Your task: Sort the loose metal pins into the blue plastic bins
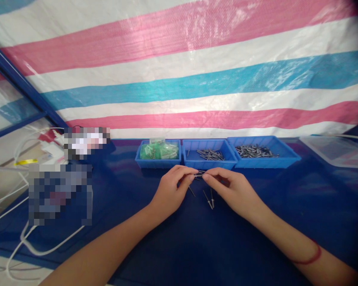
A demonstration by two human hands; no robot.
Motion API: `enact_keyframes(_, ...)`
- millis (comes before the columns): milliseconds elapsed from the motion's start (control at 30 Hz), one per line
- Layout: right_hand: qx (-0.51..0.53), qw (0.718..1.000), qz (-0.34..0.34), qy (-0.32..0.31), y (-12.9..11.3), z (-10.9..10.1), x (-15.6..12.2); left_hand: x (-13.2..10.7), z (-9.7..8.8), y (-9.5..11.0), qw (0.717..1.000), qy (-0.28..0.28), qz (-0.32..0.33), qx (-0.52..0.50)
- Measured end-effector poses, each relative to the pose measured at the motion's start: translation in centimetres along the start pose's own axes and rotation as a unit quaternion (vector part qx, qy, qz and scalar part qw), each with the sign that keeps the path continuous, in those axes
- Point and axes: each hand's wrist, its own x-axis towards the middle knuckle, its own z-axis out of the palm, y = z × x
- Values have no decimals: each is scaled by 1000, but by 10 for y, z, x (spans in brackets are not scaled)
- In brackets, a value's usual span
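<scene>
My left hand (171,190) and my right hand (231,190) meet over the dark blue table (197,238), just in front of the middle tray. Both pinch a small bundle of thin metal pins (199,174) between their fingertips. A few loose pins (209,198) lie on the table under my hands. Behind them stand three blue trays: the left tray (143,159) holds green parts, the middle tray (209,163) holds metal pins, the right tray (264,161) holds many dark metal pins.
A striped pink, white and blue tarp (197,79) hangs behind the table. White cables (24,238) and blurred-out items lie at the left. A clear plastic lid or box (334,151) sits at the far right. A red band circles my right forearm.
</scene>
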Motion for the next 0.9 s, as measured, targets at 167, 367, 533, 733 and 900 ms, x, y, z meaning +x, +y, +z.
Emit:
enact_keyframes(167,31,999,-4,18,-1,-1,-1,-3,6,-1,998,-42,-35,-13)
enact_keyframes(367,18,998,-44,36,-6,0,-5,-3,8,4,996,-83,-32,-21)
enact_keyframes(533,7,997,-65,32,-8,-1,-5,-4,9,3,996,-78,-18,-46)
enact_keyframes(733,-37,990,-135,17,-16,-3,-8,-3,9,2,995,-60,-29,-78)
enact_keyframes(900,-42,986,-155,43,-20,-5,-9,-1,3,2,994,-39,-19,-98)
